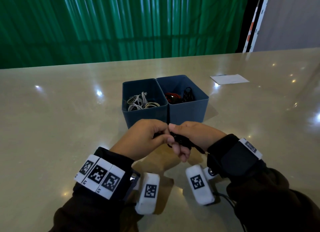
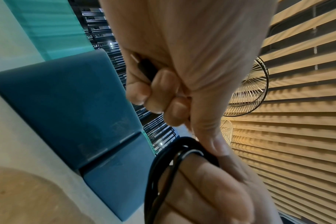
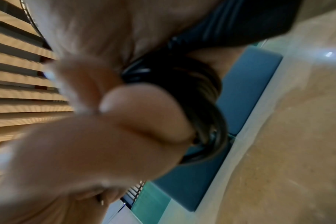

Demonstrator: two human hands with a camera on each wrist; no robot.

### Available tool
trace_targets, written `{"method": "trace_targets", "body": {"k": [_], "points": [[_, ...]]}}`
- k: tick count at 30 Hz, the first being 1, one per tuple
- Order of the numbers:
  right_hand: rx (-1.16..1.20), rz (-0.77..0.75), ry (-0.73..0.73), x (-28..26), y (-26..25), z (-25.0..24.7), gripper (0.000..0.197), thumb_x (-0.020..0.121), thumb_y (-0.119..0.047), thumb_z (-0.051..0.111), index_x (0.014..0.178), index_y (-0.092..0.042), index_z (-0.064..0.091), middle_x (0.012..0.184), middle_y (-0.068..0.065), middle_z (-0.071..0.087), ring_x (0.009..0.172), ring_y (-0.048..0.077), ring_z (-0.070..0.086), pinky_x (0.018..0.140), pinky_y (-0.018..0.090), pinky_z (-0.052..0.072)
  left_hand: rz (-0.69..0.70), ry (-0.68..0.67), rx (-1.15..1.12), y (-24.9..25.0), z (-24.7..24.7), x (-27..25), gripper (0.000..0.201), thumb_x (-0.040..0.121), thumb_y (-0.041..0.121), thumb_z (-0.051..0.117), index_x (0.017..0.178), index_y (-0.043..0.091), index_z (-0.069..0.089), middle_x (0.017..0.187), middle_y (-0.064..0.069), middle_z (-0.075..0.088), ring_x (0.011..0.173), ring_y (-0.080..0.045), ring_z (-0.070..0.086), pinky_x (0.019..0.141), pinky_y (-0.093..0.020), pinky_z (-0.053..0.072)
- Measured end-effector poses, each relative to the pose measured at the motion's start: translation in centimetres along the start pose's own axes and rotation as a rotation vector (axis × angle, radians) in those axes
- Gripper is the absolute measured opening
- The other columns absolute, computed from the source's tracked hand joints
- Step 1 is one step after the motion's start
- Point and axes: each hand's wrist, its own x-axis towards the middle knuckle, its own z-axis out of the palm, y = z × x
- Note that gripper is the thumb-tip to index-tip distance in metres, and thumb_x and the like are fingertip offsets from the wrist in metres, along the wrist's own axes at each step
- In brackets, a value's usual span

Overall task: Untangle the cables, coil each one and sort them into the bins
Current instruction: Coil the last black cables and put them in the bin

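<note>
Both hands meet just in front of two blue bins. A black cable (image 1: 181, 139) is wound in loops around the fingers of my right hand (image 1: 188, 139), which grips the coil (image 3: 197, 97). My left hand (image 1: 147, 138) has its fingers curled round the cable's black plug end (image 2: 147, 69), and the loops (image 2: 163, 166) show below it. The left bin (image 1: 128, 96) holds white and grey coiled cables (image 1: 142, 102). The right bin (image 1: 199, 93) holds red and black coils (image 1: 180, 96).
The bins stand side by side mid-table on a glossy beige tabletop (image 1: 60, 119). A white sheet of paper (image 1: 229, 78) lies at the back right. A green curtain (image 1: 121, 23) hangs behind the table's far edge.
</note>
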Motion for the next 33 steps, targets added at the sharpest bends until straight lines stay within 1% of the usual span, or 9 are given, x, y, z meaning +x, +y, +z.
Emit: {"method": "trace_targets", "body": {"k": [5, 10, 15, 18, 20, 23, 28, 31, 33], "points": [[0.087, -0.036, -0.066, -0.1, 0.1, 0.2, 0.06, 0.086, -0.054, 0.036, 0.054, -0.008, 0.058, 0.037, 0.001, 0.045, 0.04, 0.018, 0.054, 0.051, 0.023, 0.045, -0.056, -0.033, -0.12, 0.0, 0.1, 0.1, 0.029, 0.08, 0.027, 0.074, 0.095, 0.034, 0.05, 0.078, -0.003, 0.066, 0.071, -0.017, 0.063, 0.068, -0.035, 0.051], [0.275, -0.128, -0.16, 0.4, 1.1, -0.5, 0.055, 0.072, -0.064, 0.063, 0.053, -0.013, 0.065, 0.038, -0.001, 0.042, 0.043, 0.018, 0.056, 0.051, 0.024, 0.045, -0.061, -0.082, -0.071, 0.1, 0.1, 0.1, 0.015, 0.08, 0.043, 0.068, 0.084, 0.045, 0.054, 0.083, 0.006, 0.068, 0.079, -0.007, 0.062, 0.075, -0.035, 0.05], [0.329, -0.176, -0.221, 0.7, 1.5, -0.8, 0.048, 0.067, -0.061, 0.072, 0.06, -0.013, 0.069, 0.043, 0.0, 0.05, 0.05, 0.018, 0.062, 0.052, 0.022, 0.049, -0.058, -0.028, -0.029, -0.3, 0.3, 0.2, 0.015, 0.082, 0.043, 0.065, 0.084, 0.029, 0.061, 0.077, 0.003, 0.066, 0.074, -0.011, 0.059, 0.07, -0.037, 0.048], [0.344, -0.208, -0.12, 1.2, 1.5, -1.0, 0.045, 0.067, -0.059, 0.073, 0.064, -0.014, 0.07, 0.045, 0.0, 0.052, 0.052, 0.016, 0.062, 0.053, 0.022, 0.05, -0.05, 0.06, 0.015, -0.7, 0.5, 0.3, 0.036, 0.081, 0.051, 0.059, 0.075, 0.015, 0.06, 0.067, 0.0, 0.06, 0.065, -0.012, 0.053, 0.061, -0.031, 0.041], [0.336, -0.215, 0.003, 1.4, 1.6, -0.9, 0.045, 0.071, -0.058, 0.07, 0.067, -0.013, 0.067, 0.044, -0.002, 0.049, 0.05, 0.013, 0.057, 0.055, 0.021, 0.049, -0.063, 0.106, 0.006, -0.9, 0.8, 0.4, 0.037, 0.082, 0.052, 0.059, 0.065, 0.02, 0.053, 0.058, 0.004, 0.051, 0.059, -0.009, 0.048, 0.054, -0.026, 0.033], [0.27, -0.207, 0.188, 1.6, 1.4, -0.2, 0.042, 0.087, -0.048, 0.052, 0.064, -0.013, 0.058, 0.043, -0.003, 0.041, 0.048, 0.013, 0.044, 0.059, 0.024, 0.041, -0.08, 0.132, -0.025, -1.1, 1.3, 0.5, 0.039, 0.088, 0.033, 0.063, 0.058, 0.029, 0.039, 0.05, 0.01, 0.04, 0.052, -0.002, 0.041, 0.049, -0.019, 0.027], [0.118, -0.177, 0.321, 1.2, 0.5, 0.7, 0.043, 0.099, -0.036, 0.036, 0.065, -0.014, 0.052, 0.045, -0.009, 0.039, 0.044, 0.007, 0.031, 0.05, 0.02, 0.029, -0.028, 0.099, -0.191, -1.3, 1.4, 0.5, 0.031, 0.089, 0.031, 0.057, 0.06, 0.027, 0.047, 0.051, 0.015, 0.045, 0.053, 0.0, 0.042, 0.053, -0.014, 0.03], [0.111, -0.176, 0.372, 1.2, 0.5, 0.5, 0.044, 0.094, -0.043, 0.04, 0.07, -0.009, 0.054, 0.062, 0.012, 0.042, 0.059, 0.023, 0.037, 0.062, 0.031, 0.033, 0.061, 0.074, -0.232, -1.0, 1.3, 0.6, 0.029, 0.091, 0.028, 0.049, 0.061, 0.032, 0.046, 0.055, 0.018, 0.047, 0.055, 0.002, 0.043, 0.055, -0.012, 0.029], [0.139, -0.165, 0.377, 1.2, 0.6, 0.6, 0.044, 0.088, -0.05, 0.043, 0.066, -0.013, 0.054, 0.066, 0.013, 0.042, 0.063, 0.025, 0.038, 0.066, 0.032, 0.034, 0.125, 0.098, -0.248, -1.1, 1.3, 0.6, 0.032, 0.095, 0.032, 0.047, 0.063, 0.036, 0.047, 0.061, 0.021, 0.049, 0.06, 0.004, 0.045, 0.058, -0.01, 0.031]]}}
